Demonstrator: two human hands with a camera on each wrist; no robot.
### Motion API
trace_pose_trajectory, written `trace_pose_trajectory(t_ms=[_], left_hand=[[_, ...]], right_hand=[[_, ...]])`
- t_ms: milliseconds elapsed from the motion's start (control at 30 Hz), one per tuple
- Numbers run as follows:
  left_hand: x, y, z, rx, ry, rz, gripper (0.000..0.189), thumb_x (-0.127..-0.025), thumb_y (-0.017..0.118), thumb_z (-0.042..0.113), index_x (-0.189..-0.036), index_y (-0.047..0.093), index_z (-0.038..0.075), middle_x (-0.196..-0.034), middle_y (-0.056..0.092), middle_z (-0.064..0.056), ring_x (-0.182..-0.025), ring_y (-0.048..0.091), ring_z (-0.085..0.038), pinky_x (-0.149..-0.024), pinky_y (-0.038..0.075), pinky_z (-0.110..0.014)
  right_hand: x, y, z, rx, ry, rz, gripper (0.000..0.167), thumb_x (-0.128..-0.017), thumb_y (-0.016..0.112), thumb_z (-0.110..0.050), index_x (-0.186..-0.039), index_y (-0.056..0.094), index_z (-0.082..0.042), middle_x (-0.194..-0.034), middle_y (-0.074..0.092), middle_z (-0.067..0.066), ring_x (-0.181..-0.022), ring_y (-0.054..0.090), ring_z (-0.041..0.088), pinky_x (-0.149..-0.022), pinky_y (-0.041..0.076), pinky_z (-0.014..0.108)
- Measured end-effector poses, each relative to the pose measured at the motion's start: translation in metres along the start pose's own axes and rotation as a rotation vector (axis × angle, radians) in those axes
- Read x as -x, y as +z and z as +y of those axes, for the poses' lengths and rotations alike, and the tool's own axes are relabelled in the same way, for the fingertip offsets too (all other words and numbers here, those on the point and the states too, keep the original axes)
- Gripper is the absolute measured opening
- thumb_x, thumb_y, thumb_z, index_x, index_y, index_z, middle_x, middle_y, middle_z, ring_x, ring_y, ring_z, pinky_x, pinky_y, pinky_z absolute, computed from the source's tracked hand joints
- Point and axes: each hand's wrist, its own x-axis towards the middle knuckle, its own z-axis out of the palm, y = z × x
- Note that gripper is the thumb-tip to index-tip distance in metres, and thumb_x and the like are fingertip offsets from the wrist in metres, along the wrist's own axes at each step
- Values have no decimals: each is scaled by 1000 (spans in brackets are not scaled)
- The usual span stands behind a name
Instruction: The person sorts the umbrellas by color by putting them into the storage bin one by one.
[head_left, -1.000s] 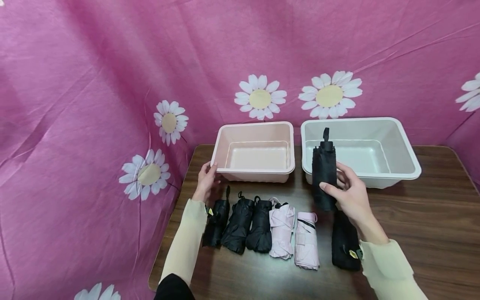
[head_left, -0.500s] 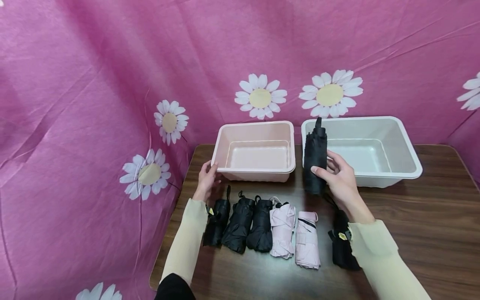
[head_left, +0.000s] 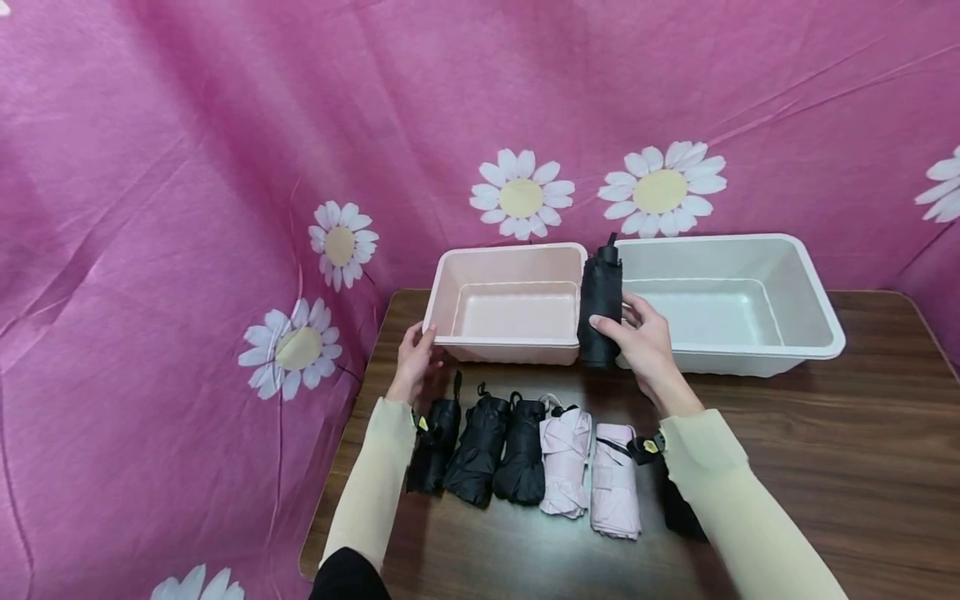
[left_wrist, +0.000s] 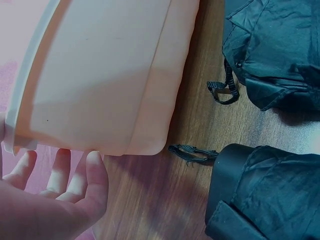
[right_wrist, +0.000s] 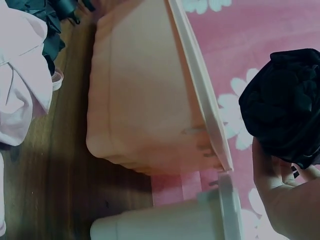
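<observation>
My right hand (head_left: 641,337) holds a folded black umbrella (head_left: 600,308) upright between the pink bin and the pale grey bin, above the table. The right wrist view shows the rounded end of that umbrella (right_wrist: 285,107) over the fingers. At the front left corner of the pink plastic bin (head_left: 510,342), my left hand (head_left: 412,362) grips the rim with the thumb, its fingers against the outer wall, as the left wrist view shows. The inside of this bin shows nothing in it. Several folded umbrellas lie in a row before it: black ones (head_left: 476,450) and two light pink ones (head_left: 615,483).
The pale grey bin (head_left: 757,362) stands at the back right, beside the pink one. Another black umbrella (head_left: 678,508) lies partly hidden under my right sleeve. A pink flowered cloth (head_left: 420,125) hangs behind the brown wooden table (head_left: 862,467).
My right hand has carried the black umbrella leftward and a little away from me, from the grey bin's front to the pink bin's right edge. My left hand has stayed at the pink bin's corner.
</observation>
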Motion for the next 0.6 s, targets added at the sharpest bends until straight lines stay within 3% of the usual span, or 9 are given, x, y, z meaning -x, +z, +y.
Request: trace_pose_trajectory(t_ms=[167,333,467,600], left_hand=[[-1,1,-1,-3,10,2,51,-97,55,40,-140,42,17,-136,51,-16,-107,58,-34,-87,52,-47],[-2,2,-2,10,15,10,51,-97,56,41,-140,42,18,-135,52,-14,-113,56,-38,-91,50,-51],[-2,2,-1,12,17,11,51,-97,56,40,-141,42,17,-136,51,-15,-112,56,-38,-93,49,-54],[-1,2,0,1,10,18,50,-97,56,39,-139,44,15,-136,50,-18,-106,58,-35,-85,53,-47]], right_hand=[[-6,7,3,47,25,-7,75,-86,73,-30,-148,36,-12,-141,48,15,-120,52,22,-96,48,27],[-11,15,2,98,20,-17,82,-84,74,-36,-150,31,-11,-145,44,19,-130,47,31,-110,39,45],[-17,22,2,104,6,-18,82,-84,74,-38,-150,32,-13,-143,46,18,-124,51,31,-104,44,43],[-23,29,4,133,-16,-9,81,-83,74,-40,-148,35,-14,-136,52,15,-110,56,29,-90,49,31]])
